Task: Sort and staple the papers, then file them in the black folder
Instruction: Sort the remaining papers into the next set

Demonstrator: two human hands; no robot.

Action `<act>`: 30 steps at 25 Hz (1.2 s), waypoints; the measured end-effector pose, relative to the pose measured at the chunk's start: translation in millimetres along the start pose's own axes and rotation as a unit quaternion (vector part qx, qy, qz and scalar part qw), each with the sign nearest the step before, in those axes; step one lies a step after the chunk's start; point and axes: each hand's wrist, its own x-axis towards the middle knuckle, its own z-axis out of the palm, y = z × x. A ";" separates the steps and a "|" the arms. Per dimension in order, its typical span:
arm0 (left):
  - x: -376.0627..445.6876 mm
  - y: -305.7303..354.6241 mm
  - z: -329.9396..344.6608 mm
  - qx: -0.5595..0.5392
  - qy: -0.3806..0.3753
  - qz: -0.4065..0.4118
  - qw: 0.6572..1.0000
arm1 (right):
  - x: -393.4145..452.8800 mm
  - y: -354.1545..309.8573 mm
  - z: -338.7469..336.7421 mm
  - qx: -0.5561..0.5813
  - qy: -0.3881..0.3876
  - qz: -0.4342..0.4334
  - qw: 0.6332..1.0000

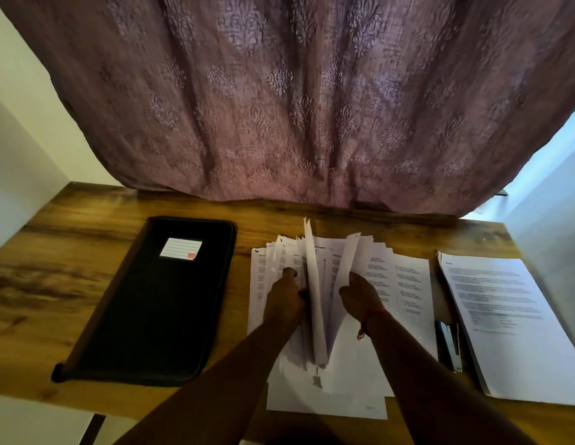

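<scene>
The sorting is only starting: the left hand [284, 292] and right hand [360, 292] are each pinching, it seems, raised sheets in the loose pile of papers [398, 284] on the worktop [87, 226], while the stapler [449, 343] and closed black folder [157, 303] are lying untouched.

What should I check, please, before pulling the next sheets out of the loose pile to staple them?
1. Left hand has a grip on the loose pile: ok, its fingers are in among the sheets.
2. Right hand holds a lifted sheet: ok.
3. Stapler within reach: ok, it lies between the pile and the neat stack.
4. Black folder open for filing: not ok, it lies closed.
5. Sheets sorted in order: cannot tell, the print is blurred.
6. Pile fully on the table: not ok, its near sheets overhang the edge.
</scene>
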 end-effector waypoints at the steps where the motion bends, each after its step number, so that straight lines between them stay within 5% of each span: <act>1: -0.8 0.3 0.4 0.001 0.002 0.005 1.000 | 0.2 0.4 -0.2 -0.001 -0.001 0.001 1.000; 15: 4.2 -10.9 1.8 0.078 -0.013 -0.007 0.997 | 2.4 4.4 0.3 -0.011 -0.010 0.002 1.000; 25: 1.1 -4.5 17.4 0.202 0.051 0.057 0.976 | -1.0 3.1 -3.1 0.045 -0.018 0.017 0.999; 30: 1.8 -4.8 29.6 0.228 0.084 0.208 0.948 | -1.1 3.5 -3.1 0.097 -0.016 0.021 0.995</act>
